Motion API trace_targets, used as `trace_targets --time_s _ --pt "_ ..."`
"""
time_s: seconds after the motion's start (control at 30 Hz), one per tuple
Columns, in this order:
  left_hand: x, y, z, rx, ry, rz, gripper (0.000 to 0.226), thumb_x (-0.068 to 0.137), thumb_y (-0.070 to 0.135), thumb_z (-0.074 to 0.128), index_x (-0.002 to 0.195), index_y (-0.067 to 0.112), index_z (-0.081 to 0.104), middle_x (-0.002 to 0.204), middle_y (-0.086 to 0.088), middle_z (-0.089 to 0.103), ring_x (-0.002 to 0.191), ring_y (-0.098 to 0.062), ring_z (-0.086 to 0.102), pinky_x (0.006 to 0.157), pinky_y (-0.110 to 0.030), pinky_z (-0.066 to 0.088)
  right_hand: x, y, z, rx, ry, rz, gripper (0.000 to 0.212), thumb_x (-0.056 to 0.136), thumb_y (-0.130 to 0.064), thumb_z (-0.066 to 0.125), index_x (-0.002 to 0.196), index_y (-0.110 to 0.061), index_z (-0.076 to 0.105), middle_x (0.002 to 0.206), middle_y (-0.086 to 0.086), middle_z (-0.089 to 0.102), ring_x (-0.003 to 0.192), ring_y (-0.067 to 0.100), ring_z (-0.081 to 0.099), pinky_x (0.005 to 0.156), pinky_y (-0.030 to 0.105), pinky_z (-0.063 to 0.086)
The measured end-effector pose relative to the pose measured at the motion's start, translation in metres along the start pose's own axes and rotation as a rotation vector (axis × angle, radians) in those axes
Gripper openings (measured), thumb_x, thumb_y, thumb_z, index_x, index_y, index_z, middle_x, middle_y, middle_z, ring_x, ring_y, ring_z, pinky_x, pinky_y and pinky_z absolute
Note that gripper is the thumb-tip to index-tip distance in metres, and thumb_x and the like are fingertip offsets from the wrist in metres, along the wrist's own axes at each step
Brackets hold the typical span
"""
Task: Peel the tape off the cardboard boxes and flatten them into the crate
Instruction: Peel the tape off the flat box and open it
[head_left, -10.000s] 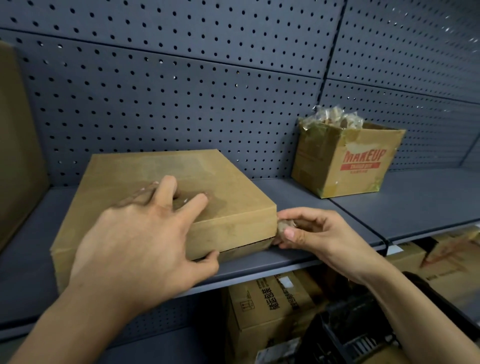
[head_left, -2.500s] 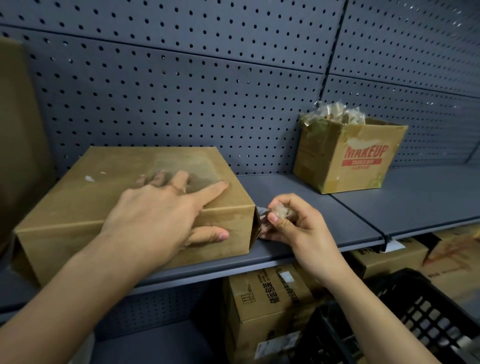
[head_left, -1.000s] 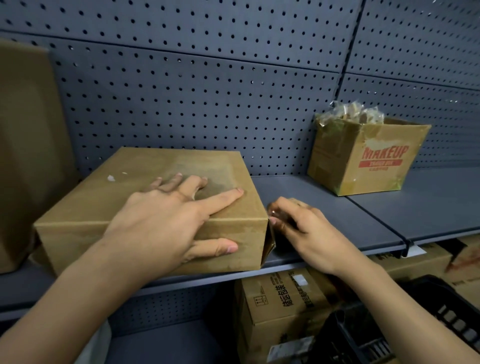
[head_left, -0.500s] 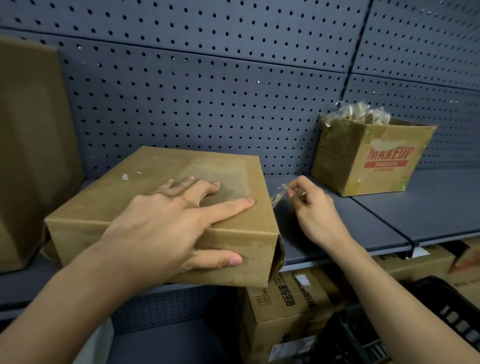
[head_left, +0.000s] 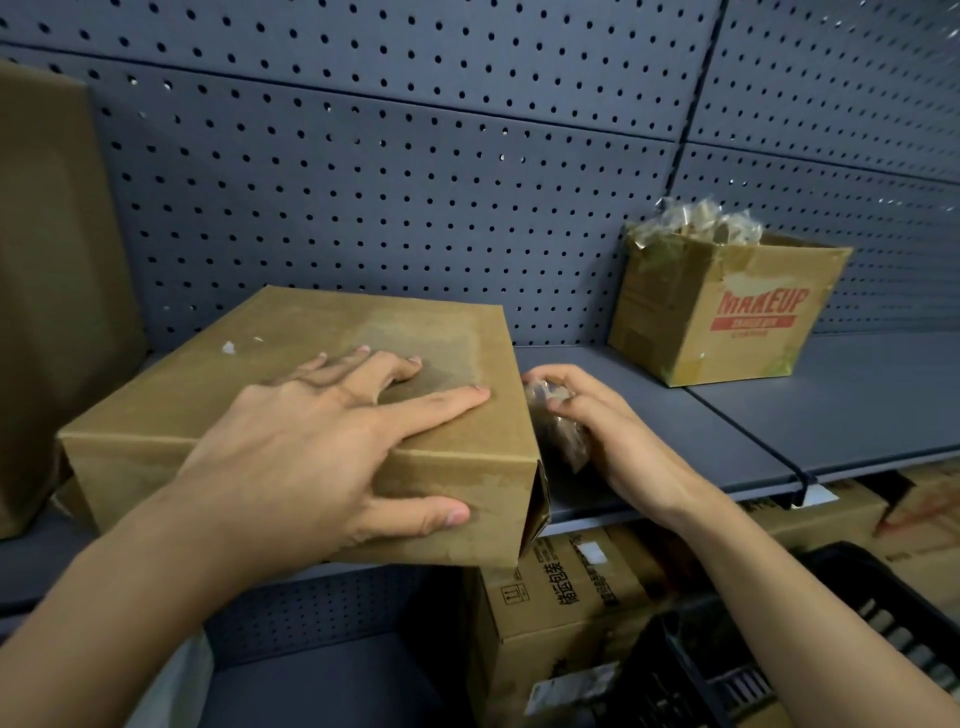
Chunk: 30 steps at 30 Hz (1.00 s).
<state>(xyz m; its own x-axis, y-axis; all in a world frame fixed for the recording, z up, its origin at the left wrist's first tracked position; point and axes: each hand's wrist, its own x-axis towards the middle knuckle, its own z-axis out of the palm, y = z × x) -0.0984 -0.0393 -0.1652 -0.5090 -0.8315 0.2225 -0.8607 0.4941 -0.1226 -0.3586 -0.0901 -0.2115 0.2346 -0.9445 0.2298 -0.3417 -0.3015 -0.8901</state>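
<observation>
A flat brown cardboard box lies on the grey shelf, its front right corner jutting past the shelf edge. My left hand presses flat on its top, thumb on the front face. My right hand is at the box's right end, fingers closed on a crumpled strip of clear tape that hangs down beside that end. The end flap there stands slightly ajar. A black plastic crate shows at the lower right, below the shelf.
An open box printed MAKEUP, stuffed with wadded tape, stands at the back right of the shelf. A tall cardboard box is at the far left. More boxes sit below. Pegboard backs the shelf.
My right hand has come back down from behind the box's far right corner to its right end, with more tape bunched in it. The box has slid slightly toward me and right.
</observation>
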Motion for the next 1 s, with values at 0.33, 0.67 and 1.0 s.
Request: trace_targets --time_s 0.33,0.67,1.0 --pt "0.0 -0.001 0.001 0.008 0.014 0.002 0.076 0.056 0.102 -0.003 0.124 0.08 -0.026 0.163 0.018 0.015 0.148 -0.019 0.025 0.111 -0.044 0.034 -0.006 -0.001 0.002 0.042 0.073 -0.109 0.043 0.089 -0.039 0.065 0.131 -0.032 0.064 0.127 0.005 0.061 0.121 0.014 0.06 0.11 0.041 0.043" --pt "-0.002 -0.002 -0.003 -0.022 -0.036 0.011 0.075 0.056 0.101 0.001 0.124 0.081 -0.024 0.164 0.019 0.009 0.151 -0.017 0.012 0.113 -0.044 0.029 0.001 0.002 0.014 0.172 0.273 -0.057 0.014 0.1 -0.018 0.057 0.09 -0.014 0.067 0.083 0.008 0.069 0.076 0.023 0.063 0.086 0.048 0.053" --pt "-0.007 -0.014 -0.009 -0.168 -0.11 0.086 0.077 0.056 0.103 0.021 0.125 0.086 -0.007 0.158 0.034 0.002 0.146 -0.004 -0.004 0.118 -0.043 0.016 0.007 -0.01 0.012 0.677 0.554 0.143 0.028 0.103 -0.004 0.047 0.079 -0.005 0.06 0.077 0.008 0.067 0.081 0.025 0.071 0.08 0.041 0.061"
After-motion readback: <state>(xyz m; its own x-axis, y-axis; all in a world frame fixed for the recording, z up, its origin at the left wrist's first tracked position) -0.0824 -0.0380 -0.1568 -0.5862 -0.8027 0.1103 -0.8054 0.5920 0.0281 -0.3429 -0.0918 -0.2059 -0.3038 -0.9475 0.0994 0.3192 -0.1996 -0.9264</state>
